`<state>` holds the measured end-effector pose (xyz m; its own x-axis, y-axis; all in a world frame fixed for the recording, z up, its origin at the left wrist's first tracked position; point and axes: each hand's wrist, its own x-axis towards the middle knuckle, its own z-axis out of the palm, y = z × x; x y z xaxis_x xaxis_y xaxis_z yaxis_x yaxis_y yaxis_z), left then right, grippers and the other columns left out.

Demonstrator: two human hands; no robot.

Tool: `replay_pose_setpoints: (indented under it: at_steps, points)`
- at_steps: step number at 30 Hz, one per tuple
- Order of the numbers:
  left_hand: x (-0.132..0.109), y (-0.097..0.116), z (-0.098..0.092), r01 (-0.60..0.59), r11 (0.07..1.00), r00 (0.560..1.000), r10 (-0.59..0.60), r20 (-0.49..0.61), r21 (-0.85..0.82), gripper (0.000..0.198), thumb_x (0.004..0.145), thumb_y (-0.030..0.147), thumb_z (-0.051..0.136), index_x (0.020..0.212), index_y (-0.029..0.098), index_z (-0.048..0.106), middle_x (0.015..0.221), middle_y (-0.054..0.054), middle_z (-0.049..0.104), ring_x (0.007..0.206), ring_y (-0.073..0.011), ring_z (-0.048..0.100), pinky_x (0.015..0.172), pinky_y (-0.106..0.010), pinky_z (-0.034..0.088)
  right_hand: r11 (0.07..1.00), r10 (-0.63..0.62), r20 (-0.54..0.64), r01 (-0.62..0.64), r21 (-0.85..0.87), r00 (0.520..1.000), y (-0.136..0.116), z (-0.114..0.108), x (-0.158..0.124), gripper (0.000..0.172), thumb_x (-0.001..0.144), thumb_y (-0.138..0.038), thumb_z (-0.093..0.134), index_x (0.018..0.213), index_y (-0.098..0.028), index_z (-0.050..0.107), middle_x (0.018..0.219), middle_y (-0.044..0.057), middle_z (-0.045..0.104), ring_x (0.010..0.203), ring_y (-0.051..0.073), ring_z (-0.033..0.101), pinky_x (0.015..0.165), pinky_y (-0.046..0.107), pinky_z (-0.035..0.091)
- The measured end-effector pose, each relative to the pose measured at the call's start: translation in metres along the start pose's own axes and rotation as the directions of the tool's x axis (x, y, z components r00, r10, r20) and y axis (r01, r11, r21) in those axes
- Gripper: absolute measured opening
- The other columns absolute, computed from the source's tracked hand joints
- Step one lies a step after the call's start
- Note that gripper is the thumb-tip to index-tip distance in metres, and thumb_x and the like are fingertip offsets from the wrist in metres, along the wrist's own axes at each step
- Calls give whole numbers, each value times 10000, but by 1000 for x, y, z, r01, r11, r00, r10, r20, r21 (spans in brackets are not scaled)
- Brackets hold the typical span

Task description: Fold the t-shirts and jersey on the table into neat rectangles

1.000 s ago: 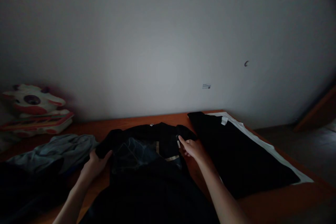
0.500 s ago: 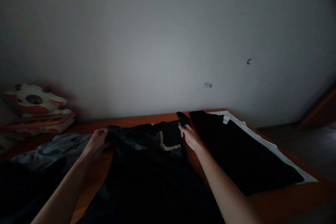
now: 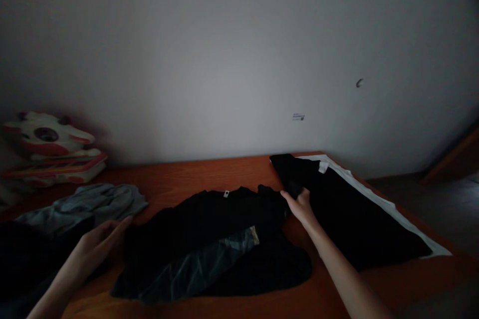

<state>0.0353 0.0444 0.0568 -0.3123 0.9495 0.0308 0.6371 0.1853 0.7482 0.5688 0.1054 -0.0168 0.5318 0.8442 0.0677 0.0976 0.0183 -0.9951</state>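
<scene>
A dark garment (image 3: 232,214) with a small white neck tag lies spread on the wooden table, its patterned bluish part (image 3: 198,269) folded across the lower front. My right hand (image 3: 299,204) pinches a dark edge of this garment at its upper right. Beside the left edge of the garment is my left hand (image 3: 99,244), its fingers closed together; whether cloth is between the fingertips is too dark to tell. Right of my right hand lies a flat black garment (image 3: 348,219) on top of a white one (image 3: 389,204).
The wooden table (image 3: 179,174) meets a grey wall (image 3: 224,60). A cow-shaped toy keyboard (image 3: 56,149) stands at the back left. Crumpled grey-blue cloth (image 3: 93,204) and dark cloth (image 3: 26,259) lie at the left.
The dark garment has come down flat onto the table and spread out. My left hand has moved left and down; my right hand has moved right, with cloth still in it.
</scene>
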Motion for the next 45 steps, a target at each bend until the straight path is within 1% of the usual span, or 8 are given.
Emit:
replay_pose_setpoints:
  at_steps: [4, 8, 16, 23, 27, 34, 38, 45]
  points:
    - [0, 17, 33, -114, 988, 992, 108, 63, 108, 647, 693, 835, 494, 854, 227, 641, 769, -39, 712, 756, -265, 692, 685, -356, 541, 650, -580, 99, 533, -542, 809, -9, 11, -11, 521, 800, -441, 651, 1227, -169, 528, 1390, 209, 500, 1322, 378, 444, 1071, 547, 381]
    - [1, 35, 77, -369, 889, 929, 361, 82, 270, 644, 731, 753, 557, 1057, 203, 637, 1094, -126, 731, 1090, -347, 665, 1005, -456, 474, 383, -541, 473, 704, -598, 696, -25, 30, -19, 320, 942, -318, 526, 1234, -194, 570, 1359, 162, 588, 1272, 299, 542, 1039, 451, 412]
    - [20, 29, 92, -276, 877, 941, 162, 299, 393, 448, 818, 594, 497, 953, 232, 722, 1000, -98, 789, 977, -325, 725, 833, -382, 516, 331, -122, 589, 592, -735, 799, -28, 43, -18, 295, 912, -358, 657, 1137, -168, 671, 1132, 164, 739, 1088, 328, 665, 899, 416, 427]
    - [-14, 33, 64, -456, 858, 887, 461, 37, 236, 473, 835, 663, 468, 853, 263, 719, 907, -67, 758, 888, -262, 693, 854, -349, 508, 469, -449, 463, 642, -606, 765, -36, 21, -31, 225, 1003, -290, 459, 1055, -213, 664, 1056, 95, 725, 1008, 242, 663, 884, 368, 431]
    - [-44, 23, 48, -409, 859, 912, 386, 137, 307, 566, 818, 759, 438, 621, 270, 645, 611, -22, 658, 585, -204, 620, 642, -333, 481, 445, -655, 413, 765, -466, 632, -38, -16, -52, 283, 961, -385, 532, 751, -233, 647, 992, 89, 665, 986, 251, 623, 906, 410, 446]
    - [-51, 41, 61, -516, 807, 856, 502, 125, 286, 428, 793, 684, 579, 883, 282, 696, 970, -58, 754, 971, -281, 688, 917, -376, 493, 435, -547, 636, 834, -339, 544, -51, -24, -82, 94, 911, -349, 644, 923, -258, 664, 1300, 77, 637, 1204, 264, 585, 1028, 430, 449]
    - [-40, 54, 82, -349, 887, 920, 263, 289, 303, 433, 835, 632, 526, 992, 275, 714, 1013, -70, 769, 931, -305, 724, 841, -386, 516, 469, -313, 731, 768, -437, 607, -48, -6, -84, 535, 832, -395, 746, 1319, -250, 580, 1261, 109, 683, 1130, 294, 647, 982, 441, 484]
    - [-36, 64, 77, -498, 828, 797, 319, 513, 258, 333, 819, 564, 571, 756, 268, 709, 829, -45, 739, 797, -255, 687, 757, -345, 492, 408, -344, 726, 792, -455, 595, -57, -5, -80, 135, 928, -252, 619, 1011, -244, 725, 1017, 64, 747, 990, 259, 670, 892, 404, 474]
